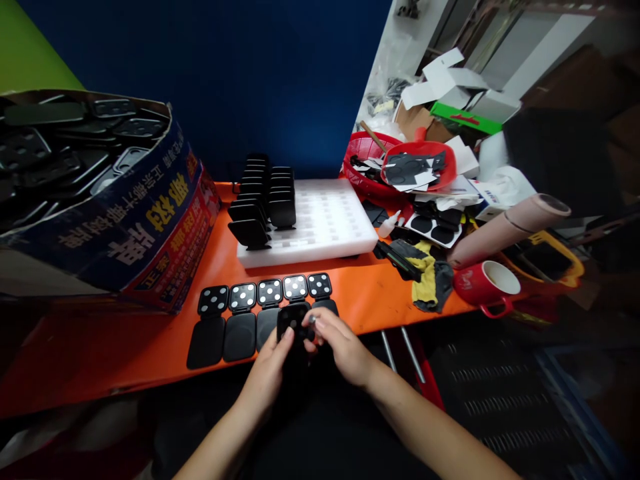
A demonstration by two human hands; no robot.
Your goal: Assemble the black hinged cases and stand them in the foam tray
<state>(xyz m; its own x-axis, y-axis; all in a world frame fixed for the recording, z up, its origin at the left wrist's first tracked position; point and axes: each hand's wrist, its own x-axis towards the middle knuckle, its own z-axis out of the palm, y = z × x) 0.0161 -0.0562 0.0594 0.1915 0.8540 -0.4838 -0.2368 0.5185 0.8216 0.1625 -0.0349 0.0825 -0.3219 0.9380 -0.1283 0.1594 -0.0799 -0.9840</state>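
My left hand (270, 369) is closed on a black square-ended piece (286, 315) with pale round spots, thumb on its face, in front of the table edge. The fingers of my right hand (347, 348) pinch together at the right side of that piece; a small shiny bit shows at the fingertips, too small to name. Behind my hands lies a row of several black hinged pieces, opened out. Their upper squares, such as the leftmost spotted square (213, 301), carry white dots. Their lower flaps, such as the plain black flap (205, 342), point toward me. My hands partly hide the right-hand flaps.
A white foam tray (330, 227) holds several upright black pieces (253, 200). On the left stands a printed carton (135, 233) filled with black pieces. To the right are a red mug (475, 285), a pink tumbler (505, 230), yellow-grey gloves (425, 280) and a red basket (357, 167).
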